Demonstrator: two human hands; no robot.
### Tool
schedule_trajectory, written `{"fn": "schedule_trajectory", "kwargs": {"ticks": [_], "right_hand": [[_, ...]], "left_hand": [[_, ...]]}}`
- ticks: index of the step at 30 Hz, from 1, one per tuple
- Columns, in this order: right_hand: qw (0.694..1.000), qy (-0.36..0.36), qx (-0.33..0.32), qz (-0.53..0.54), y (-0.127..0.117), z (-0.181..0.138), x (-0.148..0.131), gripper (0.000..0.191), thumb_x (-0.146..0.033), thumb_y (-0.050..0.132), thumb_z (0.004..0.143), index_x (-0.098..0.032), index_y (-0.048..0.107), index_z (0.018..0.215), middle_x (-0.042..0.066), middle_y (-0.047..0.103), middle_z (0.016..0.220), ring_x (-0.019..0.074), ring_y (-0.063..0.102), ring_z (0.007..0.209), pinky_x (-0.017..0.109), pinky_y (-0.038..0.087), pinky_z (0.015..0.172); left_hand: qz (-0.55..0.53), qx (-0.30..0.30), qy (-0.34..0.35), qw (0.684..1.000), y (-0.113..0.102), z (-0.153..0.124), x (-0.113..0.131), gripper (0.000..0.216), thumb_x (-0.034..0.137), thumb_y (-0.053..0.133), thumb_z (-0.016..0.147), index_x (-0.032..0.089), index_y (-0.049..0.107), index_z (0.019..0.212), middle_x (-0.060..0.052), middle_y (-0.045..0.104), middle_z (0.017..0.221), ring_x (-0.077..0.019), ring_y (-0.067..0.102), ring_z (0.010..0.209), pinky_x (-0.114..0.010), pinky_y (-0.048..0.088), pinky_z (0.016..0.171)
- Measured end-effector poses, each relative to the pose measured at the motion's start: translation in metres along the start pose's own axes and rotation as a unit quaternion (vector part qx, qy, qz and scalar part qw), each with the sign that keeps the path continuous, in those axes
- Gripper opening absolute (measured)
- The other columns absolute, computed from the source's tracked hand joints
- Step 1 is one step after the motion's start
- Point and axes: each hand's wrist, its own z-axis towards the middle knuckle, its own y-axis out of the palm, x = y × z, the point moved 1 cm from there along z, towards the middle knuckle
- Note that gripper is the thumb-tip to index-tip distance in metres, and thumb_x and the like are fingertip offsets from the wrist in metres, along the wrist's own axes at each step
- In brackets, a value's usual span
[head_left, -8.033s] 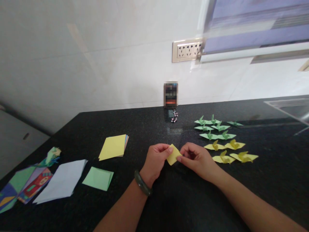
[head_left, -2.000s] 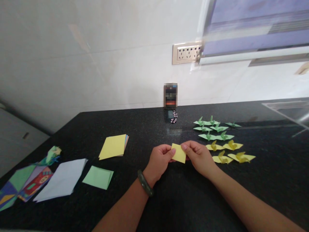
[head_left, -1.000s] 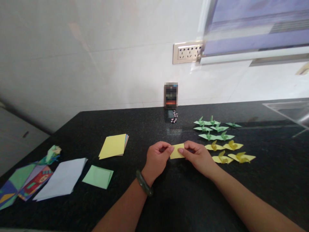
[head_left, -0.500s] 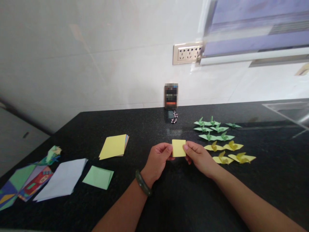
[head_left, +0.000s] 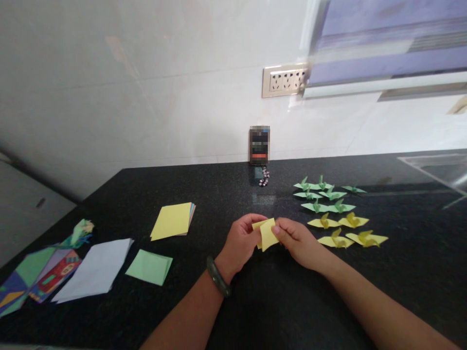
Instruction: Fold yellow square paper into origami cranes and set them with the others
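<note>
Both my hands pinch a small folded yellow paper point(head_left: 266, 234) just above the black countertop point(head_left: 277, 301). My left hand point(head_left: 240, 241), with a dark bangle at the wrist, grips the paper's left side with curled fingers. My right hand point(head_left: 296, 239) pinches its right edge between thumb and forefinger. One flap of the paper stands apart from the rest. Right of my hands lie finished yellow paper cranes point(head_left: 348, 231), with green paper cranes point(head_left: 322, 193) behind them.
A stack of square sheets, yellow on top point(head_left: 172, 221), lies to the left. A folded green sheet point(head_left: 149, 267), a pale blue sheet point(head_left: 94, 269) and patterned papers point(head_left: 34, 278) lie further left. A phone point(head_left: 259, 145) leans on the wall. A sink point(head_left: 438, 165) is far right.
The yellow paper, held up flat as a square half a second ago, is now lower and turned, with a flap opened between my fingers. My hands have moved closer together.
</note>
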Motion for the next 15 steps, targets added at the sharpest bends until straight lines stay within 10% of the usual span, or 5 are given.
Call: {"fn": "schedule_trajectory", "kwargs": {"ticks": [4, 10, 15], "right_hand": [[0.999, -0.006, 0.037, -0.005, 0.001, -0.004, -0.002, 0.02, -0.038, 0.051, 0.082, -0.02, 0.055, 0.089, 0.001, 0.055, 0.075, 0.0144, 0.052, 0.067, 0.026, 0.042, 0.059], [0.993, -0.09, 0.03, -0.076, 0.007, -0.01, -0.005, 0.1, -0.039, 0.077, 0.056, -0.022, 0.021, 0.138, 0.013, 0.044, 0.122, 0.0261, 0.05, 0.101, 0.037, 0.048, 0.077], [0.987, -0.098, 0.077, -0.103, 0.009, -0.01, -0.007, 0.056, -0.025, 0.058, 0.076, -0.02, 0.039, 0.129, 0.013, 0.054, 0.115, 0.0256, 0.051, 0.103, 0.04, 0.044, 0.085]], "left_hand": [[0.072, 0.028, 0.015, 0.997, -0.004, 0.001, -0.004, 0.011, 0.021, 0.067, 0.061, 0.013, 0.064, 0.069, 0.001, 0.06, 0.061, -0.0096, 0.051, 0.054, -0.021, 0.039, 0.052], [0.145, 0.121, 0.054, 0.981, -0.005, 0.001, -0.003, 0.009, 0.024, 0.064, 0.062, 0.014, 0.064, 0.063, 0.001, 0.06, 0.057, -0.0109, 0.051, 0.052, -0.021, 0.039, 0.049], [0.163, 0.106, 0.057, 0.979, -0.006, 0.001, -0.004, 0.016, 0.029, 0.063, 0.065, 0.014, 0.063, 0.062, 0.002, 0.057, 0.055, -0.0102, 0.048, 0.05, -0.021, 0.037, 0.048]]}}
